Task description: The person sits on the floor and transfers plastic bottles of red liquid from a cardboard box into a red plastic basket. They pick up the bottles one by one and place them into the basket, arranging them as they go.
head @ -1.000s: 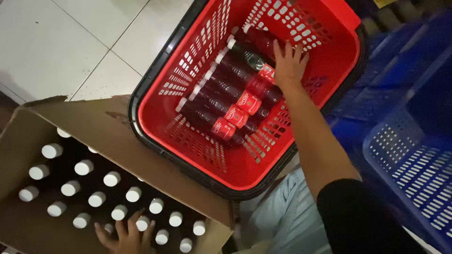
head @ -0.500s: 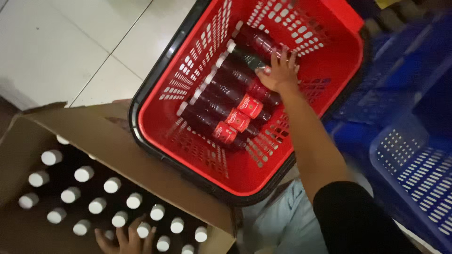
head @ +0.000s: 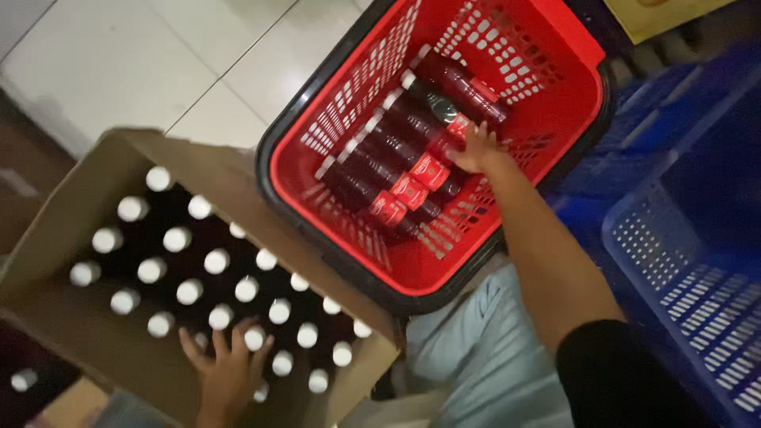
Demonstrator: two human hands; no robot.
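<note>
Now our right hand rests spread-fingered on the dark red-labelled bottles lying diagonally in the red plastic basket; our left hand, fingers splayed, touches white caps.

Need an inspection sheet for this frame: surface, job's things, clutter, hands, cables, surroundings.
Surface: pale tiled floor.
Job's things: red basket with dark bottles lying side by side; open carton of upright white-capped bottles.
Clutter: nothing seen.
Hands: right hand on the basket's bottles, grip unclear; left hand spread over the carton's caps.
Cables: nothing seen.
Surroundings: blue crates at right.
</note>
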